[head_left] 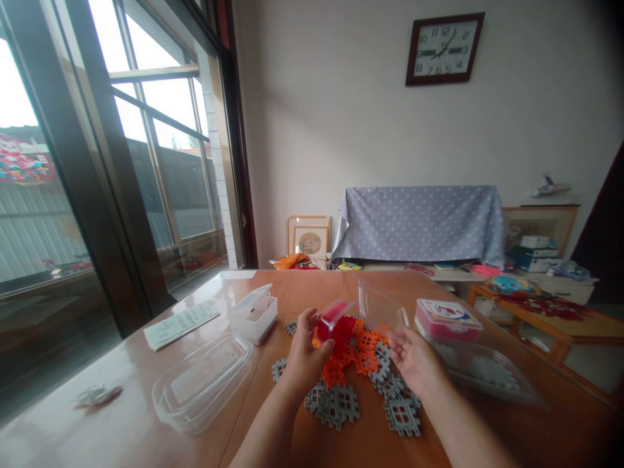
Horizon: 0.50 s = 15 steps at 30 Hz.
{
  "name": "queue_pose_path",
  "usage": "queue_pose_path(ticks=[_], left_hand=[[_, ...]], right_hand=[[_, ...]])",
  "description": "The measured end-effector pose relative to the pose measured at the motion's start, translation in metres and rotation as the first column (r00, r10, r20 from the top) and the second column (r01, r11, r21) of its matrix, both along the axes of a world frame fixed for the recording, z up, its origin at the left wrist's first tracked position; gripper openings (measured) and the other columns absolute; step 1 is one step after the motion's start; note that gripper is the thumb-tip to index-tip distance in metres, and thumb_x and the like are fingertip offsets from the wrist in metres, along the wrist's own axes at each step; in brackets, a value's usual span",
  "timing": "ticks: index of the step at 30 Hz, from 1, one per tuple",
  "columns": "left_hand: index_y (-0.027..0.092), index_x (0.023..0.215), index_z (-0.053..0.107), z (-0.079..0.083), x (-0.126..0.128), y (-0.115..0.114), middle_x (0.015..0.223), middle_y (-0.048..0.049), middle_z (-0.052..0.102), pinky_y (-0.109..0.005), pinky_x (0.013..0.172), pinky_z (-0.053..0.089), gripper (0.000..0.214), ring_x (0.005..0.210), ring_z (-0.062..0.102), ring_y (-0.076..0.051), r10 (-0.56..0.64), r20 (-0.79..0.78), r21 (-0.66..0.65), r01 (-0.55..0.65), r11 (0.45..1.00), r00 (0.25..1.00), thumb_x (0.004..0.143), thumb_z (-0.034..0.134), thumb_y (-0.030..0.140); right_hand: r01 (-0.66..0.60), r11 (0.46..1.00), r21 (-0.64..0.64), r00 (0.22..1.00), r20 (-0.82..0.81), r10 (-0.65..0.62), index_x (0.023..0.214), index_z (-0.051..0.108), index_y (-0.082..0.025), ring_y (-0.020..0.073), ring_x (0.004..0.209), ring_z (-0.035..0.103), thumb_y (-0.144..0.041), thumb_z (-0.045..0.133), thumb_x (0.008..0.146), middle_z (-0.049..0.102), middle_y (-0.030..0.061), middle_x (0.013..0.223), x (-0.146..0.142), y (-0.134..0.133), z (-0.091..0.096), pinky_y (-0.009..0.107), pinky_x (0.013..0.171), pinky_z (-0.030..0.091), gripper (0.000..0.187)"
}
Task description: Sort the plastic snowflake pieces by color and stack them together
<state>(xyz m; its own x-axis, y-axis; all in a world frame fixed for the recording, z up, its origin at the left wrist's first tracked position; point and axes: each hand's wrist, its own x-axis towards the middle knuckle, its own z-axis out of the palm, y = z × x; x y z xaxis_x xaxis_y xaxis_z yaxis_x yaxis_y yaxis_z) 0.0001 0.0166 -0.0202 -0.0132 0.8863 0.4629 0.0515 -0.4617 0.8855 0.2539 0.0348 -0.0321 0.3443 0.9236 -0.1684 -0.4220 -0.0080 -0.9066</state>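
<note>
My left hand (306,354) grips a clear plastic box (334,324) tipped on its side, with red and orange pieces spilling from it. My right hand (413,357) is open, palm up, just right of the pile and below the box's raised clear lid (380,305). Orange interlocking tiles (361,351) lie on top of several grey grid tiles (336,406) on the wooden table (121,383) between my two hands.
A large clear container (202,380) and a small white lidded box (254,315) sit at the left, with a printed sheet (181,324) beyond. A pink box (447,320) and a clear tray of grey tiles (482,374) are at the right.
</note>
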Motion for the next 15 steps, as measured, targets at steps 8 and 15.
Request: queue_pose_path(ticks=[8, 15], left_hand=[[0.026, 0.143, 0.038, 0.0010, 0.0010, -0.0035, 0.145, -0.0117, 0.048, -0.050, 0.119, 0.032, 0.070, 0.139, 0.045, -0.028, 0.077, -0.198, 0.157, -0.046, 0.987, 0.977, 0.080, 0.065, 0.011], [0.027, 0.143, 0.037, 0.0018, -0.0015, 0.0013, 0.144, -0.0128, 0.048, -0.048, 0.118, 0.032, 0.068, 0.139, 0.046, -0.028, 0.118, -0.098, 0.175, -0.100, 0.979, 0.988, 0.084, 0.070, 0.022]], right_hand=[[0.048, 0.998, -0.037, 0.990, -0.134, -0.052, 0.089, 0.060, -0.023, 0.0158, 0.064, 0.065, -0.035, 0.067, 0.080, 0.072, 0.0014, 0.076, 0.0004, 0.0021, -0.0002, 0.024, 0.052, 0.046, 0.017], [0.056, 0.996, -0.070, 0.977, -0.201, -0.069, 0.087, 0.063, -0.021, 0.0136, 0.063, 0.064, -0.034, 0.067, 0.083, 0.073, 0.0012, 0.077, 0.0005, 0.0042, -0.0016, 0.021, 0.051, 0.045, 0.014]])
